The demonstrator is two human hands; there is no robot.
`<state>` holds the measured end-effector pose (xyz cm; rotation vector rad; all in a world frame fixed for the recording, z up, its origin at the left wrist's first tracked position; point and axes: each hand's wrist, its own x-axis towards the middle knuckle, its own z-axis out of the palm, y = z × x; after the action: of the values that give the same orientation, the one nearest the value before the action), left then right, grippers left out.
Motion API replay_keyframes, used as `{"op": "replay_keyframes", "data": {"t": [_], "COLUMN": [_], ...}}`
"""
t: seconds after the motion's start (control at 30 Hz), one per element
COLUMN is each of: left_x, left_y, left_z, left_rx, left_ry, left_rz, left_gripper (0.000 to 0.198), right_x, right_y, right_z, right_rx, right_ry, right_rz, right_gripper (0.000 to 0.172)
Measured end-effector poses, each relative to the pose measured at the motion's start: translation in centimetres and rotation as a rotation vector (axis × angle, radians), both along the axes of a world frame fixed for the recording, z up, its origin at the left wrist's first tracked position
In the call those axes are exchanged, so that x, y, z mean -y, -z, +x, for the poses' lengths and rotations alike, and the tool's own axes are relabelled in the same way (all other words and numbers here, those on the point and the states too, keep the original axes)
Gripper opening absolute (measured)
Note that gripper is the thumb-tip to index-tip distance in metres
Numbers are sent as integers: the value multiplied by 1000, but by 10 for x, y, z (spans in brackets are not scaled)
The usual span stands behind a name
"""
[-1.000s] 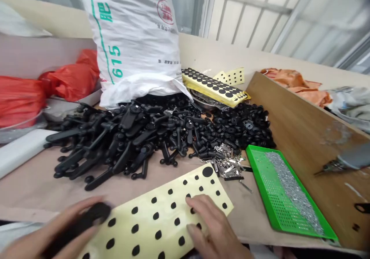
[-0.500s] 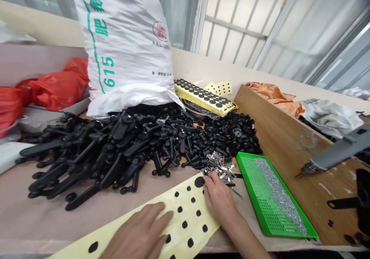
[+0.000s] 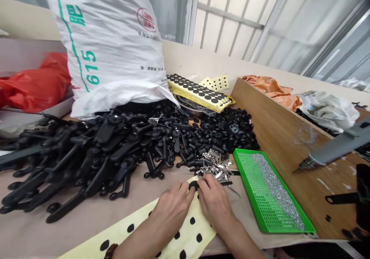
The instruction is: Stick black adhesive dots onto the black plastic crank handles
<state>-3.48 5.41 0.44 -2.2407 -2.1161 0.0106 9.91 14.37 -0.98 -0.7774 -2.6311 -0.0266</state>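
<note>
Yellow backing sheet point(image 3: 186, 239) still carries most of its black adhesive pads point(image 3: 192, 220) — left hand point(image 3: 172, 212) and right hand point(image 3: 215, 204) half-closed, fingertips at the top pad point(image 3: 193, 185), grip unclear — black plastic parts point(image 3: 115, 151) lie heaped on the desk point(image 3: 81, 228).

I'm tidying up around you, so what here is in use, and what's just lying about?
In use: left hand, right hand, yellow sheet of black dots, large dot between the hands.

Apparently lying about: metal clips, green tray, black plastic handles, white sack, red bag.
</note>
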Motion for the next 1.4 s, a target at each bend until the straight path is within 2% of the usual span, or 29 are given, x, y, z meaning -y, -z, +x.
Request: {"op": "replay_keyframes", "data": {"t": [0.23,0.43,0.63,0.93,1.07,1.23,1.4], "left_x": [0,-3,-5,-1,1,1,7], "left_y": [0,4,9,7,4,7,8], "left_z": [2,3,3,1,-4,-2,-7], "left_rx": [-42,-31,-16,23,58,63,169], "left_ry": [14,17,12,8,33,30,45], "left_rz": [8,20,37,59,67,42,98], "left_gripper": [51,46,41,30,37,27,32], "right_x": [-2,-5,-3,1,4,6,5], "right_y": [-1,2,4,-5,-11,-13,-15], "right_z": [-5,-12,-10,-6,-4,-4,-6], "right_rx": [-8,10,14,19,-72,-140,-162], "right_ry": [-12,9,-38,-60,-96,-132,-152], "right_rz": [4,37,31,-45,-160,-343,-488], "right_gripper": [14,17,16,18,20,21,18]}}
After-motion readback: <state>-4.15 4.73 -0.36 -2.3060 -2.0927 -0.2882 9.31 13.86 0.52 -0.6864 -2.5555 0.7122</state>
